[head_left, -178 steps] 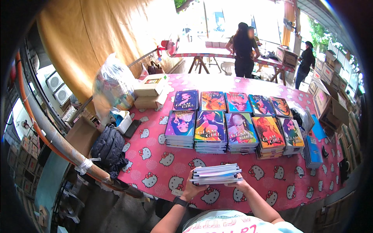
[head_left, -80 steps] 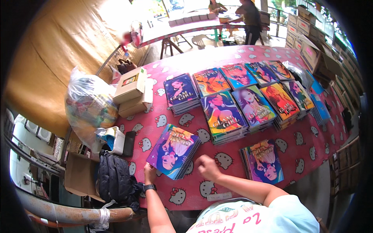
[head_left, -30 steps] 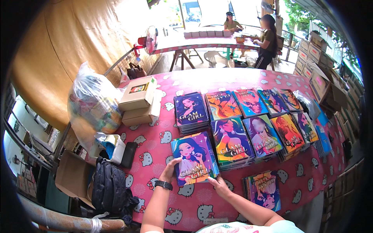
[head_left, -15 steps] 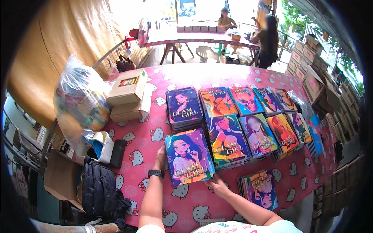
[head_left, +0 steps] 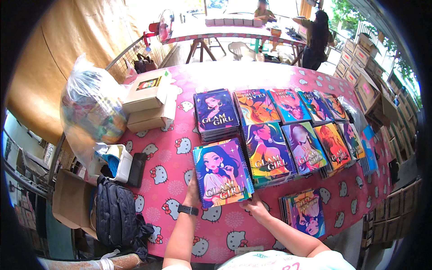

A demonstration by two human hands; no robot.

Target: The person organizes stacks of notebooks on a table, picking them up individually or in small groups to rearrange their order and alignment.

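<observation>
Both my hands hold a stack of spiral notebooks [head_left: 220, 168] whose purple top cover shows a dark-haired cartoon figure. My left hand [head_left: 192, 191], with a dark watch at the wrist, grips its left edge, fingers mostly hidden underneath. At the lower right corner my right hand [head_left: 255, 207] grips it, fingertips partly under the stack. Just beyond lies a dark purple notebook stack [head_left: 217, 112]. To the right, several more stacks stand in two rows, among them a yellow-and-purple notebook stack [head_left: 270, 148]. Nearer me lies a separate notebook pile [head_left: 308, 216].
A pink patterned tablecloth [head_left: 157, 202] covers the table. On the left are cardboard boxes [head_left: 144, 99], a filled plastic bag [head_left: 92, 108], a white bin [head_left: 120, 166] and a dark backpack [head_left: 114, 213]. Cartons [head_left: 366, 92] stand at right. Two people are at a far table [head_left: 234, 38].
The view has shifted, so the table and notebooks sit slightly higher in it. My hands keep their grip on the stack. The standing person in the back has turned and moved an arm.
</observation>
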